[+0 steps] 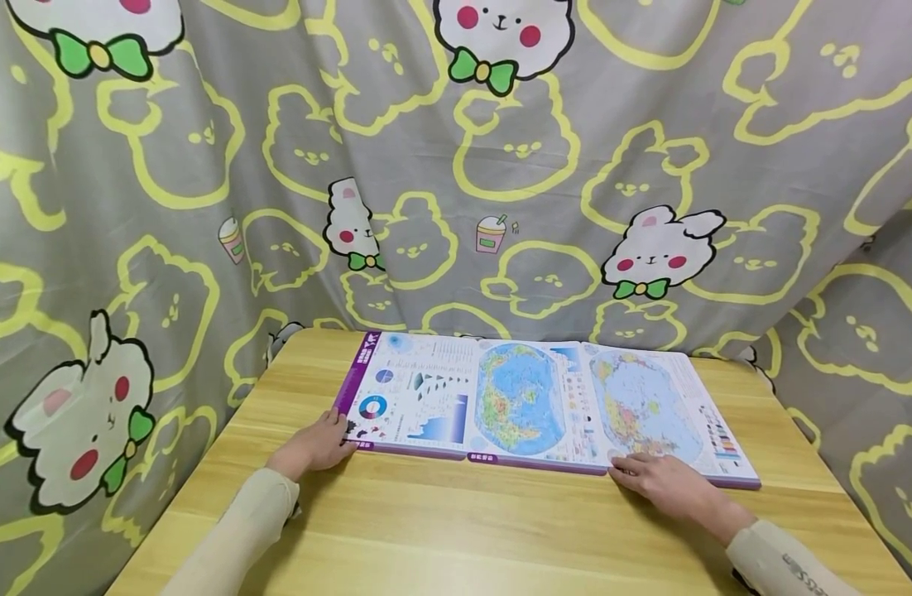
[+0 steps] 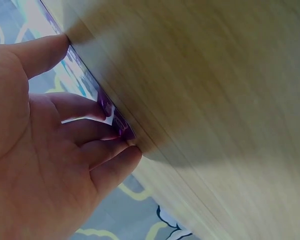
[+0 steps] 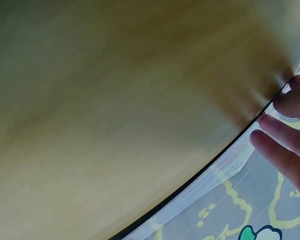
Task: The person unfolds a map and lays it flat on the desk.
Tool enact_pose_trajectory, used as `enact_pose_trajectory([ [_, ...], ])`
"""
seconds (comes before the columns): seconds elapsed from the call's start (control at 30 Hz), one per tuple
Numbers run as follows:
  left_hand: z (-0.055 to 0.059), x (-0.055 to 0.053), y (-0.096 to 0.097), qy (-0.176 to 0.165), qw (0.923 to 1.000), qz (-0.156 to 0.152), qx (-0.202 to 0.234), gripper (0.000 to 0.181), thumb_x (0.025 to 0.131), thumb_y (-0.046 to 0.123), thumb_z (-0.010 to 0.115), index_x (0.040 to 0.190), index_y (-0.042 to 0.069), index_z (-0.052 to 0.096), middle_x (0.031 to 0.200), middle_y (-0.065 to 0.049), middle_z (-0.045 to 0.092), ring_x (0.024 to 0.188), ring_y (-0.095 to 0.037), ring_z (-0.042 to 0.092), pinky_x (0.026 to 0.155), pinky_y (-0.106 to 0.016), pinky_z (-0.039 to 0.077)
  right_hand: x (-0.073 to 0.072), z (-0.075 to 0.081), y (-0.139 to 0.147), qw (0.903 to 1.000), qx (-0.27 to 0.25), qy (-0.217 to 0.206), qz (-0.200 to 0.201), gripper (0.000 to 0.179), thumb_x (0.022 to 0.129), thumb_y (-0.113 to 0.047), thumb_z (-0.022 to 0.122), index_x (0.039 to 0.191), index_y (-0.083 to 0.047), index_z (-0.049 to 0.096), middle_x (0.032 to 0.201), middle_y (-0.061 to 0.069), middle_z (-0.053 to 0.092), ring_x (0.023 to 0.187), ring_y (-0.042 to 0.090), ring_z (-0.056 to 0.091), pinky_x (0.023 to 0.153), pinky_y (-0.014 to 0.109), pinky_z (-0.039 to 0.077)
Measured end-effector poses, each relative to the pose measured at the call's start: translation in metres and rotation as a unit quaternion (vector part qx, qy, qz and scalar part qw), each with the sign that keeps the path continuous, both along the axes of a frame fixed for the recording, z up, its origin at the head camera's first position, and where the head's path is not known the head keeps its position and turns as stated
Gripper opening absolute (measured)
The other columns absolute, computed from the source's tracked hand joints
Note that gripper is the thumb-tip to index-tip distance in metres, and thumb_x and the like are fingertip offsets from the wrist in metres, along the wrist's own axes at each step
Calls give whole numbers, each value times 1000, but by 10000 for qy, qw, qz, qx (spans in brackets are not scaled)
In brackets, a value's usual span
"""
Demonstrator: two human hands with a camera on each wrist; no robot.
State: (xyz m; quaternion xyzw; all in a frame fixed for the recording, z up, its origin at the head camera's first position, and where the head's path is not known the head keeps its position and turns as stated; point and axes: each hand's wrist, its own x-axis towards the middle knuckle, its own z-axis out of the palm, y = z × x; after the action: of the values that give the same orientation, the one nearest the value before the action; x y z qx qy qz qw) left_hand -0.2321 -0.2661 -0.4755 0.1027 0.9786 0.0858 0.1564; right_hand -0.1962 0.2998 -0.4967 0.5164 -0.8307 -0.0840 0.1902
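A fold-out map (image 1: pixel 519 401) with purple edges lies flat across the far half of the wooden table in the head view. Two of its panels carry world maps, and the left panel shows charts and diagrams. My left hand (image 1: pixel 319 441) touches its near left corner; in the left wrist view the thumb and the slightly bent fingers (image 2: pixel 115 167) are spread apart along the purple edge (image 2: pixel 121 122). Farther right, my right hand (image 1: pixel 668 484) rests at the near edge with its fingertips over the border. In the right wrist view its fingers (image 3: pixel 280 155) are loosely extended at that edge.
The wooden table (image 1: pixel 456 530) reaches toward me in front of the map. A grey curtain (image 1: pixel 426 165) with yellow outlines and white rabbit faces hangs close behind the table and along both sides.
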Motion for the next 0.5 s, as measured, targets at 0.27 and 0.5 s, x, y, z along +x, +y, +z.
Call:
enact_pose_trajectory([
  [0.27,2,0,-3,44,9999,-75,-124,66,96,30,53,134,-21,34,143,-40,22,132,-50,24,106,-57,26,1,-4,-5,9998,-109,146,112,66,105,-16,5,109,-10,71,109,9,66,86,23,64,59,33,54],
  [0.5,17,1,14,574,9971,101,-495,61,92,30,58,127,-17,46,139,-38,32,129,-49,33,99,-60,34,-1,4,-9,9990,-411,-27,-164,54,104,-11,17,108,-6,70,107,11,67,86,26,64,66,38,55],
])
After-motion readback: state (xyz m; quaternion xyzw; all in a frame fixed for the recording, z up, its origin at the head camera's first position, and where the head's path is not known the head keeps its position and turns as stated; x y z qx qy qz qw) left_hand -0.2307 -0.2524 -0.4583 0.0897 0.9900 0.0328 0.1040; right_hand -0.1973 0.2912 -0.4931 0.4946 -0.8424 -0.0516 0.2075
